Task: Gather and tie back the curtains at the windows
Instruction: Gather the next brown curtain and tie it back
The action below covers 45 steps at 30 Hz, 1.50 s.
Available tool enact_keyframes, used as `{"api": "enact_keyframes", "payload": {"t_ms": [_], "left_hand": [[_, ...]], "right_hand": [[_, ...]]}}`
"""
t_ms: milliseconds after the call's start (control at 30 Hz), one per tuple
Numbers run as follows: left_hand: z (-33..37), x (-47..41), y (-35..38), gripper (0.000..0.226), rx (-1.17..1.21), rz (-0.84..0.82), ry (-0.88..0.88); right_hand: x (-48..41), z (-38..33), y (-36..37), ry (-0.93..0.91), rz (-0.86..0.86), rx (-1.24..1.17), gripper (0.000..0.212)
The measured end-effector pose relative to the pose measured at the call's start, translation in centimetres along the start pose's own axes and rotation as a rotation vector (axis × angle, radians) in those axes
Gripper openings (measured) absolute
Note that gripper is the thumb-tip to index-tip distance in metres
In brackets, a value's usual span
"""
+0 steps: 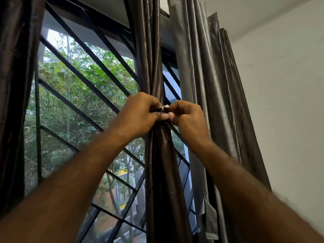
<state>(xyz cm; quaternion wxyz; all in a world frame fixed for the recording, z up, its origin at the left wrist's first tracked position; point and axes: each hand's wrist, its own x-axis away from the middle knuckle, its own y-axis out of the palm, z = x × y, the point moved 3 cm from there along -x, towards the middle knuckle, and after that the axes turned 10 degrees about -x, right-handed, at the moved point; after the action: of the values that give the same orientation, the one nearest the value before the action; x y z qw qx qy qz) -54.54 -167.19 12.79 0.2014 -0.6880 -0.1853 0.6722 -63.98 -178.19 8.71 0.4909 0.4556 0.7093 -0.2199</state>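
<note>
One wide-angle view only, worn on the head. It faces forward and tilts upward, close to the gathered curtain (157, 158) and the barred window (84, 95) behind it; ceiling (263, 14) shows at upper right.

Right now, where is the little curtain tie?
In the head view, the tie sits mid-frame, pinched between the left hand and right hand, against the gathered brown curtain, left of the grey curtain.
</note>
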Motion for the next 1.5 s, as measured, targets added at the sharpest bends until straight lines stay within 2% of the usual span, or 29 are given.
{"api": "enact_keyframes", "payload": {"t_ms": [100,200,333,400,467,567,767,867,967,1067,1167,1333,1500], "left_hand": [[0.0,0.2,0.2,0.027,-0.056,0.137,-0.025],[-0.4,0.1,0.6,0.033,-0.03,0.192,-0.061],[-0.6,0.1,0.7,0.021,0.065,0.129,-0.055],[-0.6,0.2,0.6,0.013,0.077,0.06,-0.023],[-0.5,0.1,0.6,0.018,0.042,0.046,0.009],[-0.5,0.0,0.9,0.026,0.0,0.116,0.036],[-1.1,-0.3,1.5,0.045,0.069,0.184,-0.002],[-1.2,-0.5,1.4,0.045,0.11,0.186,-0.012],[-1.5,-0.5,1.4,0.033,0.136,0.175,-0.006],[-2.2,-0.4,1.0,0.022,0.152,0.128,-0.004],[-2.6,-0.3,1.1,0.007,0.159,0.086,0.004],[-2.6,0.0,1.9,0.019,0.123,0.098,-0.019],[-2.6,0.2,2.7,0.023,0.102,0.099,-0.032]], "right_hand": [[0.0,-0.2,0.2,0.012,-0.056,-0.106,0.015],[0.1,-0.7,0.2,0.02,-0.137,-0.183,0.014],[-0.3,-1.0,0.1,-0.046,-0.043,-0.047,0.005],[-0.5,-0.7,0.2,-0.037,0.01,-0.025,0.013],[-0.4,-0.3,0.5,-0.003,0.04,-0.023,0.02],[-0.3,-0.2,1.2,0.005,0.085,0.013,0.023],[-0.9,-0.6,2.1,-0.049,0.11,0.155,0.026],[-1.0,-0.8,2.4,-0.047,0.111,0.175,0.028],[-1.0,-0.5,2.2,0.002,0.083,0.102,0.023],[-0.9,0.5,1.8,0.078,-0.023,-0.074,0.02],[-0.7,1.7,1.0,0.101,-0.066,-0.117,0.019],[0.0,2.9,0.7,0.155,-0.085,-0.232,0.018],[0.6,3.6,0.6,0.183,-0.043,-0.24,0.018]]}}
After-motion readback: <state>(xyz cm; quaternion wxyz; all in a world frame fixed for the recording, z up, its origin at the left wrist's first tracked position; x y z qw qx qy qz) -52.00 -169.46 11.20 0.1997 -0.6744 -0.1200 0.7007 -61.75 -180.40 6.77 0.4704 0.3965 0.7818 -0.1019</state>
